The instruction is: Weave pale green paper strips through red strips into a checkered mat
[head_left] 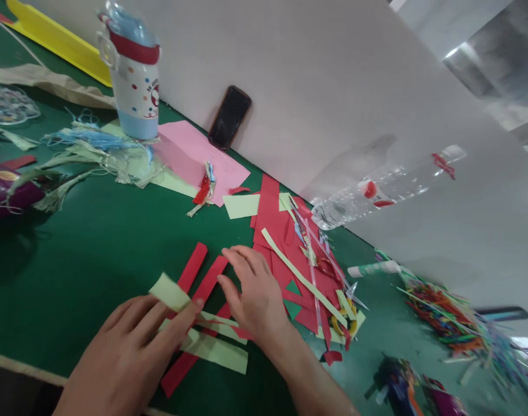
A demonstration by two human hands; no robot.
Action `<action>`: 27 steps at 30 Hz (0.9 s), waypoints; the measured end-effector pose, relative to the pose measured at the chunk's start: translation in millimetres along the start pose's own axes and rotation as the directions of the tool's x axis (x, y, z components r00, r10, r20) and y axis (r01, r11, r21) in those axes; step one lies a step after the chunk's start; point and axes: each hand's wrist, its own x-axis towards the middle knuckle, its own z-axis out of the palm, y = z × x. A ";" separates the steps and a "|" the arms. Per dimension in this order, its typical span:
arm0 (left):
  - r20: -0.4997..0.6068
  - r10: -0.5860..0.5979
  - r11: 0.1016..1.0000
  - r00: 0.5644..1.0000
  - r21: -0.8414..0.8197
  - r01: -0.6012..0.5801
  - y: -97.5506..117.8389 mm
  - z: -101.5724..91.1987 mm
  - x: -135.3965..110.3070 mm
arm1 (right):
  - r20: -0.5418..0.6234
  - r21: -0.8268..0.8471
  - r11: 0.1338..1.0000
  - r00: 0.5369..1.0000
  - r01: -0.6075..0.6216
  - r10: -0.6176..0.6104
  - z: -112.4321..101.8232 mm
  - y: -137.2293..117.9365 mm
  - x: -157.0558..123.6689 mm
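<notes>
My left hand [125, 352] lies low at the front of the green table [73, 254], thumb and fingers pinching the end of a pale green paper strip [170, 292]. My right hand [250, 294] rests beside it, fingers stretched flat on two red paper strips [203, 277]. More pale green strips [216, 349] cross under both hands. A heap of red paper scraps [285, 242] lies just right of my right hand.
A white and blue cartoon bottle [133, 75] stands at the back left on pink paper [189, 153]. A black phone [229, 117] leans on the white wall. A clear plastic bottle [376, 193], glue stick [374, 268], scissors [342, 323] and coloured threads [446, 315] lie right.
</notes>
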 end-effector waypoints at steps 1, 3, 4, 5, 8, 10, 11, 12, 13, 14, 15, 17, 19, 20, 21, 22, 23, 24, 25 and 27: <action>-0.025 -0.017 1.000 1.000 -0.002 0.017 -0.2 2.0 -0.5 | 0.001 0.044 0.999 1.000 0.011 -0.011 -3.1 0.1 -3.0; -0.094 -0.053 0.998 0.994 -0.027 0.051 0.2 5.4 -1.2 | 0.020 0.153 0.988 0.999 0.022 -0.025 -7.9 0.0 -8.8; -0.131 -0.064 0.997 0.989 -0.044 0.059 0.8 6.5 -1.2 | 0.029 0.211 0.977 0.999 0.020 -0.027 -9.4 -0.3 -11.6; -0.157 -0.068 0.996 0.985 -0.060 0.060 1.5 7.0 -0.8 | 0.041 0.266 0.964 0.999 0.017 -0.028 -10.2 -0.9 -14.3; -0.165 -0.071 0.996 0.984 -0.062 0.062 4.2 5.8 1.7 | 0.088 0.388 0.921 0.996 -0.018 -0.017 -10.7 -3.5 -22.4; -0.152 -0.072 0.997 0.986 -0.048 0.065 5.4 4.0 3.4 | 0.127 0.425 0.902 0.992 -0.070 0.017 -11.5 -4.9 -28.6; -0.148 -0.068 0.997 0.987 -0.042 0.063 5.6 3.3 4.1 | 0.138 0.434 0.895 0.989 -0.106 0.051 -12.4 -5.3 -32.2; -0.147 -0.064 0.998 0.987 -0.038 0.059 5.6 2.7 4.6 | 0.139 0.443 0.885 0.986 -0.143 0.090 -13.4 -5.4 -36.1; -0.148 -0.061 0.998 0.987 -0.036 0.056 5.5 2.3 4.9 | 0.135 0.458 0.872 0.983 -0.173 0.125 -14.5 -5.5 -40.0; -0.147 -0.059 0.998 0.987 -0.032 0.055 5.3 2.0 5.1 | 0.131 0.479 0.856 0.980 -0.194 0.148 -15.7 -5.5 -43.7; -0.146 -0.058 0.998 0.988 -0.029 0.054 5.1 1.8 5.3 | 0.129 0.505 0.838 0.978 -0.205 0.161 -16.7 -5.7 -46.9; -0.149 -0.058 0.998 0.987 -0.024 0.055 5.2 1.7 5.8 | 0.110 0.562 0.805 0.982 -0.189 0.153 -18.9 -7.5 -50.0; -0.149 -0.058 0.998 0.987 -0.027 0.054 5.9 1.4 6.4 | 0.057 0.610 0.785 0.995 -0.104 0.087 -21.5 -11.7 -48.0; -0.150 -0.059 0.998 0.987 -0.034 0.055 6.5 1.0 6.9 | 0.019 0.621 0.783 0.999 -0.037 0.032 -23.1 -14.6 -45.3; -0.153 -0.064 0.998 0.986 -0.038 0.058 7.2 0.5 7.5 | -0.020 0.619 0.784 0.999 0.038 -0.033 -25.0 -17.8 -42.0; -0.151 -0.069 0.997 0.986 -0.037 0.064 7.9 -0.1 8.2 | -0.049 0.603 0.790 0.994 0.109 -0.100 -26.9 -21.0 -38.4; -0.148 -0.074 0.997 0.986 -0.030 0.070 8.7 -0.9 9.0 | -0.066 0.574 0.801 0.985 0.168 -0.160 -28.7 -24.0 -35.2; -0.144 -0.075 0.997 0.987 -0.018 0.073 9.3 -1.8 9.9 | -0.069 0.539 0.815 0.976 0.213 -0.208 -30.4 -26.8 -32.6; -0.141 -0.073 0.997 0.987 -0.005 0.073 9.8 -2.6 10.7 | -0.065 0.498 0.833 0.968 0.242 -0.243 -31.8 -29.3 -31.1; -0.134 -0.066 0.998 0.989 0.009 0.068 10.3 -3.9 11.7 | -0.054 0.394 0.881 0.964 0.262 -0.262 -33.7 -33.0 -30.8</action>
